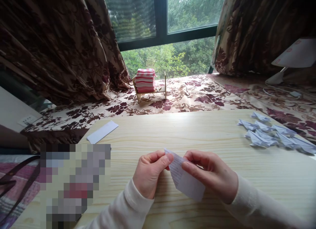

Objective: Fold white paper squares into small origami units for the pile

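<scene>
A small white slip of paper [186, 181] with faint print is held just above the pale wooden table [172, 130], near its front edge. My left hand [149, 173] pinches the slip's upper left corner between thumb and forefinger. My right hand [212, 174] pinches its upper right side, fingers closed on the paper. Both wrists wear cream sleeves. The slip hangs tilted down to the right between the two hands.
Several folded white paper shapes [274, 136] lie at the table's right edge. A flat white paper strip [102, 131] rests at the far left. Behind, a small wooden rack with striped pink cloth [145, 80] stands on floral fabric below a window. A white lamp [293, 57] sits at right.
</scene>
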A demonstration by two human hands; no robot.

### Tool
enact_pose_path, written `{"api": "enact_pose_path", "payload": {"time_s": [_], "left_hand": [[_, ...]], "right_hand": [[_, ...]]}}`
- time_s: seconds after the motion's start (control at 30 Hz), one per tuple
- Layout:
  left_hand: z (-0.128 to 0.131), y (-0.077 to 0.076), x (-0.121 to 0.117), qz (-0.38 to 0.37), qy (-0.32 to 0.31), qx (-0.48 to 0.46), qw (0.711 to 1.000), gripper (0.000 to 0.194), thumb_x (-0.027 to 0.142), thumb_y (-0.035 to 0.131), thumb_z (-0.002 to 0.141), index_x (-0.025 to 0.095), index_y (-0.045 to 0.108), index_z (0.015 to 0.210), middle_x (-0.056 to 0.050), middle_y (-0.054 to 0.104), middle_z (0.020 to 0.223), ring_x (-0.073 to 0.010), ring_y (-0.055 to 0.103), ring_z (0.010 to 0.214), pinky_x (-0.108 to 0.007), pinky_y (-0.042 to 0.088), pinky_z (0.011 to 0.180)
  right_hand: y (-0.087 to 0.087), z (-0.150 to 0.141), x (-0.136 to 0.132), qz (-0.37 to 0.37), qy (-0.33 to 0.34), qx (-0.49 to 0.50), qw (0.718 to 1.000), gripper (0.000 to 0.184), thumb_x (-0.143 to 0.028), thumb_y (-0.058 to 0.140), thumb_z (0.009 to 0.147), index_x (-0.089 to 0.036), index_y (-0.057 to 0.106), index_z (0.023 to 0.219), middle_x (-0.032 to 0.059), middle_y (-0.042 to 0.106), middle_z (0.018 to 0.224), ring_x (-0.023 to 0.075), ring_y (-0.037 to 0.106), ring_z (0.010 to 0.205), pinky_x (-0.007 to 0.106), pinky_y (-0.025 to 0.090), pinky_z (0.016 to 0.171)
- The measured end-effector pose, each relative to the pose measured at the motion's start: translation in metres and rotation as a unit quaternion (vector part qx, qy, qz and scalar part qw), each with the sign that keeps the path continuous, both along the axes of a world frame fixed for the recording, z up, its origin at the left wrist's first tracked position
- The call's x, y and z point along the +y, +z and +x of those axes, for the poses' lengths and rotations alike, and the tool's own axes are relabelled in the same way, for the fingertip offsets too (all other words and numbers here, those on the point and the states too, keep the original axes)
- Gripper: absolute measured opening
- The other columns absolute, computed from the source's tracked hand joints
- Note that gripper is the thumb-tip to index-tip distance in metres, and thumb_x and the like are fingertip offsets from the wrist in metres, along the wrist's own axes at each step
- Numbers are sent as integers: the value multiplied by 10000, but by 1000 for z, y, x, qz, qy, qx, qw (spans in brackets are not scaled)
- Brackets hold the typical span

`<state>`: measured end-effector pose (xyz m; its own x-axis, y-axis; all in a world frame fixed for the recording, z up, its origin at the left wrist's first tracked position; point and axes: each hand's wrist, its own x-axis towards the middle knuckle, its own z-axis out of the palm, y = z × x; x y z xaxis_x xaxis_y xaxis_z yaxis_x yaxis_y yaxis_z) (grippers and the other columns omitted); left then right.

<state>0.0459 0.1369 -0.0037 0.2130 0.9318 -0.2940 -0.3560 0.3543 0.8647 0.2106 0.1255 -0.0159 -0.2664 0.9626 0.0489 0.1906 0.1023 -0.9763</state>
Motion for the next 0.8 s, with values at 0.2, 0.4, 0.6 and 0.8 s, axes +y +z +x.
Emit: {"api": "enact_pose_path", "payload": {"time_s": [0.2, 0.4, 0.6, 0.8], "left_hand": [[4, 1, 2, -11, 45, -29, 999, 235, 341, 810, 541, 137, 728, 623, -18, 656, 596, -103, 556, 595, -218, 465, 616], [0, -4, 7, 28, 93, 9, 995, 220, 334, 807, 557, 141, 721, 620, 35, 570, 480, -53, 479, 493, -167, 409, 546], [-1, 0, 0, 76, -16, 74, 994, 302, 401, 721, 686, 110, 686, 613, -9, 591, 570, -118, 516, 601, -229, 421, 618], [-1, 5, -4, 129, -160, 167, 964, 257, 356, 610, 754, 113, 663, 687, -31, 600, 649, -154, 510, 669, -256, 401, 639]], "right_hand": [[1, 1, -1, 7, 1, -12, 1000, 290, -404, 528, 820, -165, 571, 662, -12, 515, 589, 111, 445, 565, 229, 336, 501], [-2, 0, -4, -8, 0, -14, 1000, 299, -409, 542, 809, -166, 557, 634, -17, 493, 576, 107, 423, 554, 231, 314, 490], [3, -2, 0, -85, -36, 58, 994, 375, -512, 609, 731, -146, 566, 664, 3, 528, 594, 111, 448, 547, 234, 342, 485], [4, 2, 3, -89, -70, 109, 988, 358, -493, 659, 714, -146, 580, 678, -3, 557, 603, 104, 474, 555, 224, 368, 501]]}}
